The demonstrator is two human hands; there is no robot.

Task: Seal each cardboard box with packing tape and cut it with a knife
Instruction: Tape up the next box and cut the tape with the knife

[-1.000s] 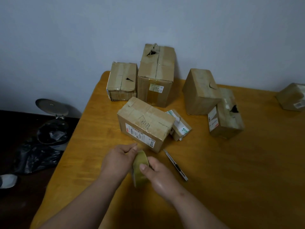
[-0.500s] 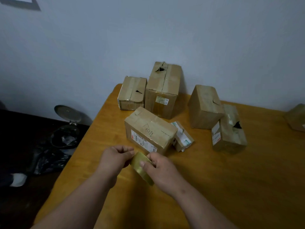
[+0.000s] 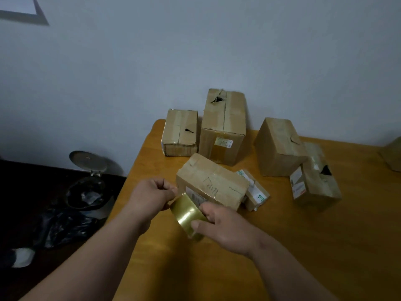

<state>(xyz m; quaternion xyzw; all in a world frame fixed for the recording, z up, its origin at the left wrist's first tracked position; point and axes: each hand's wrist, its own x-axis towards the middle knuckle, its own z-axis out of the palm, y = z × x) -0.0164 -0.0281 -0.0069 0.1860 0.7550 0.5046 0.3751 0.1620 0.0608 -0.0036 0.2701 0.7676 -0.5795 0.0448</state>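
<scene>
Off the table's left edge, on the dark floor, a metal bin (image 3: 89, 187) stands with its round lid tipped up, a crumpled black bag (image 3: 58, 227) beside it. On to the smooth yellow wooden table (image 3: 325, 246). The left hand (image 3: 152, 196) is curled into a fist, its grip pinching something at the tape's edge; whether that is the loose end is hard to make out. The glossy, olive-gold roll of tape (image 3: 187, 215) sits between both hands, near the table's left edge, held above the surface. The right hand (image 3: 225, 229) clasps the roll, thumb across its shiny band, fingers wrapped behind and hidden. Just beyond the hands lies a long cardboard box (image 3: 212, 181), creased, with a printed label on its near side partly covered by the tape. Behind it, at the back-left corner, stand a squat box (image 3: 180, 132) and a tall box (image 3: 223, 124), each torn on top. A small labelled carton (image 3: 253, 190) touches the long box. Further right, a tilted box (image 3: 280, 146) leans by a torn box (image 3: 316, 177). At the right edge, another box (image 3: 393, 154) is cut off.
</scene>
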